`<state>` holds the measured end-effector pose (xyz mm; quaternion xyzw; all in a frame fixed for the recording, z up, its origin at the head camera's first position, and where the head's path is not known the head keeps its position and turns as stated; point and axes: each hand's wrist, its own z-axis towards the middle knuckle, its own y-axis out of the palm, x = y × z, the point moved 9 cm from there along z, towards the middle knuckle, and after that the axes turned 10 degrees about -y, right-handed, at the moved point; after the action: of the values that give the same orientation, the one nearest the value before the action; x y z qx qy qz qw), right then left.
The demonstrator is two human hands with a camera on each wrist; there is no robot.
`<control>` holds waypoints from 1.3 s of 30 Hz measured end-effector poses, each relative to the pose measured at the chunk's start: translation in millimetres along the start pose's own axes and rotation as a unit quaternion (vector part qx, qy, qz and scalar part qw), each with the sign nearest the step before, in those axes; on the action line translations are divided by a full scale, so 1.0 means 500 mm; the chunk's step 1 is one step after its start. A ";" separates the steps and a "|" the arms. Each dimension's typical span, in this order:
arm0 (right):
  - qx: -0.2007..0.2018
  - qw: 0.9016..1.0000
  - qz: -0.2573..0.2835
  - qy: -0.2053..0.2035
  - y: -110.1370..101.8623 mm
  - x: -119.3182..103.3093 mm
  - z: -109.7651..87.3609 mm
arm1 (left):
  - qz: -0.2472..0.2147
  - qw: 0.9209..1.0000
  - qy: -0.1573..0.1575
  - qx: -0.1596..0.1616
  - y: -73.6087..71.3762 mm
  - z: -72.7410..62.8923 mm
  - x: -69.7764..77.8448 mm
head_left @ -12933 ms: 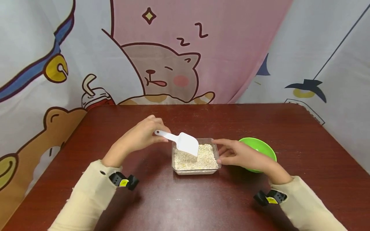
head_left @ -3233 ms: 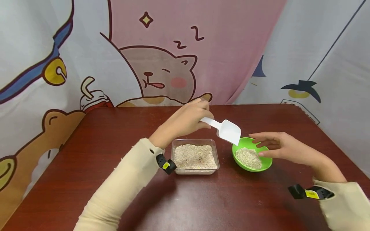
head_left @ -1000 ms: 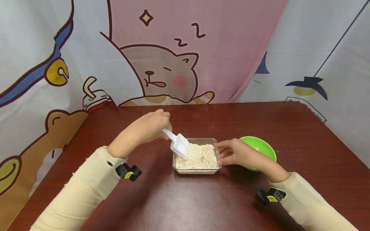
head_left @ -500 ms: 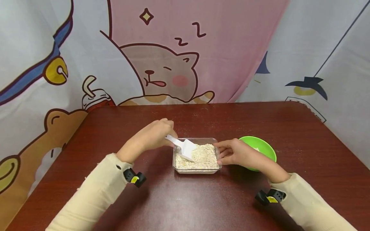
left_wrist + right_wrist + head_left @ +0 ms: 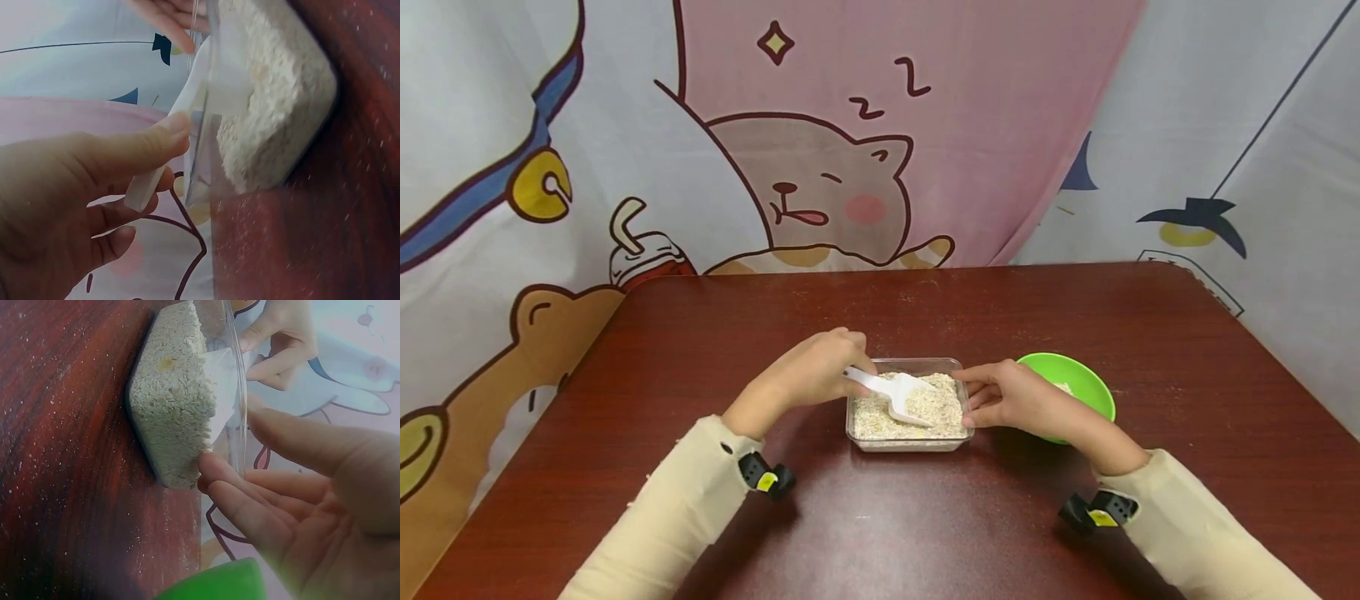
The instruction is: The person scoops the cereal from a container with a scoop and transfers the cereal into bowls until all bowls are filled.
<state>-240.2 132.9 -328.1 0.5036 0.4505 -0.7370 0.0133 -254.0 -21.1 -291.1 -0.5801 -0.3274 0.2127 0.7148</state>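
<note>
My left hand (image 5: 820,367) pinches the handle of a white plastic scoop (image 5: 902,398) between thumb and fingers. The scoop's blade is dug into pale oat flakes (image 5: 169,387) that fill a clear rectangular container (image 5: 910,446). In the left wrist view, the handle end (image 5: 142,190) sticks out past the thumb. At the container's right end, my right hand (image 5: 1011,396) touches the wall with its thumb and fingertips, the fingers fairly straight. A green bowl (image 5: 1075,375) stands just behind the right hand, which partly hides it; some pale flakes show inside.
The brown table (image 5: 865,533) carries scattered pale specks, seen in both wrist views. A cartoon-printed curtain (image 5: 1000,125) hangs behind and beside the table. Both forearms wear cream sleeves (image 5: 662,508) with small black cameras at the wrists.
The left hand has come back from above the bowl, then pushed the scoop down and rightward into the flakes. Flakes now lie in the bowl. The right hand has returned to the container's end.
</note>
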 end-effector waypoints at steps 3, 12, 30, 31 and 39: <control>-0.001 1.000 -0.001 -0.001 0.002 0.001 0.001 | -0.015 1.000 0.006 0.002 0.008 -0.002 0.007; 0.005 1.000 0.007 -0.003 0.002 0.000 0.000 | -0.036 0.999 -0.007 0.000 0.031 -0.017 0.008; 0.012 1.000 0.025 -0.010 0.003 -0.001 0.002 | -0.073 0.994 0.009 0.081 0.016 -0.037 -0.013; 0.011 1.000 0.025 -0.010 0.003 -0.001 0.001 | -0.074 0.994 0.008 0.082 0.015 -0.037 -0.014; 0.002 1.000 0.016 -0.009 0.004 -0.001 -0.001 | -0.082 0.992 -0.005 0.100 0.000 -0.048 -0.023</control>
<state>-238.8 132.0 -329.1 0.5044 0.4407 -0.7420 0.0282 -244.9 -45.6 -296.5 -0.4764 -0.3542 0.1879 0.7825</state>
